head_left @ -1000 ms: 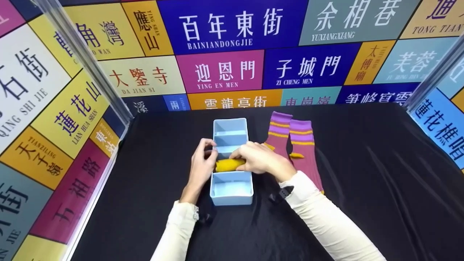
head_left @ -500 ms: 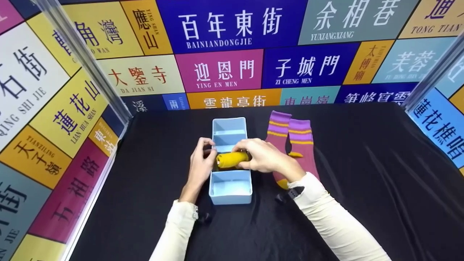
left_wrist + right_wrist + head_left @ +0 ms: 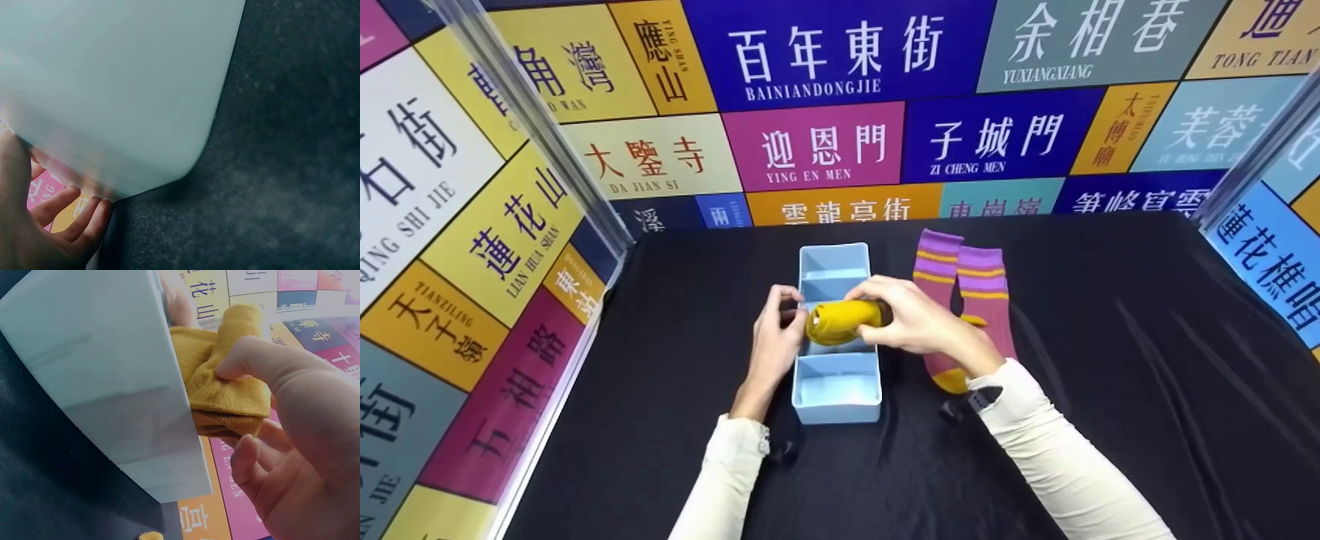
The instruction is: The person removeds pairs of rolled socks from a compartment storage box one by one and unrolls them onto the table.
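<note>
A light blue divided box (image 3: 838, 411) stands lengthwise on the black cloth, its front compartment in plain sight. Above its middle compartment, my right hand (image 3: 911, 315) grips a rolled mustard-yellow sock (image 3: 840, 321) between thumb and fingers. In the right wrist view the folded yellow knit (image 3: 242, 382) bulges past the thumb, close beside the box wall (image 3: 112, 382). My left hand (image 3: 774, 330) holds the box's left side, thumb at the rim. Its curled fingertips touch the outer wall in the left wrist view (image 3: 93, 216).
Right of the box lie two flat mauve socks (image 3: 984, 289) with purple and orange stripes and yellow heels, partly behind my right forearm. A black cloth (image 3: 1110, 337) covers the table. Panels with street names (image 3: 825, 146) rise at the back and sides.
My right hand has lifted the rolled yellow sock up out of the middle compartment and tilted its end toward the head camera. The left hand and the box have stayed in place.
</note>
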`<state>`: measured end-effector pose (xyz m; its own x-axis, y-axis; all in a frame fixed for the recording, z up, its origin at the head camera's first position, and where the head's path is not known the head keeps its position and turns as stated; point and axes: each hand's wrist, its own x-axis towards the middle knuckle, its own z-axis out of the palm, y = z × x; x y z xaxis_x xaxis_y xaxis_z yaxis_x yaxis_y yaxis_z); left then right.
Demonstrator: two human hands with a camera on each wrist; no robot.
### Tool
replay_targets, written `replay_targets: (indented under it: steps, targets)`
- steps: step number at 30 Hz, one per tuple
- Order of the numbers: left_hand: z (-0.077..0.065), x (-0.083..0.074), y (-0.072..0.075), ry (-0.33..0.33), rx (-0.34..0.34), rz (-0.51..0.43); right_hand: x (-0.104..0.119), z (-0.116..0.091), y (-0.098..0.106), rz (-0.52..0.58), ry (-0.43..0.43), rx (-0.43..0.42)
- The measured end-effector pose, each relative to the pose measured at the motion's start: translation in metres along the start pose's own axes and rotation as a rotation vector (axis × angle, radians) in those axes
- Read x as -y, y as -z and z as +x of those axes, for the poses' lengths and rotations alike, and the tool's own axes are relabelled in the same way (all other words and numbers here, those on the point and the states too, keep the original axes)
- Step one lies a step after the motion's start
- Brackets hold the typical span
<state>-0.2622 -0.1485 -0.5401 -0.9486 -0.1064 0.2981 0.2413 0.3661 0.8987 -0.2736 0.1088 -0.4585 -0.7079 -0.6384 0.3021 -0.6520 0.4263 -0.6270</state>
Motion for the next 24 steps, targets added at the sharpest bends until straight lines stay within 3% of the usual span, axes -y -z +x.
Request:
replay_targets:
  steps: [5, 11, 24]
  targets:
    - [0.000, 0.000, 0.000, -0.003, 0.001, -0.013, 0.000, -0.006, 0.004, 0.010, -0.011, -0.019]
    - [0.000, 0.002, -0.001, -0.016, -0.012, -0.033, -0.002, -0.012, 0.007, 0.107, 0.013, -0.033]
    - [0.001, 0.003, -0.002, -0.005, -0.016, -0.068, -0.003, -0.022, 0.015, 0.150, -0.047, -0.042]
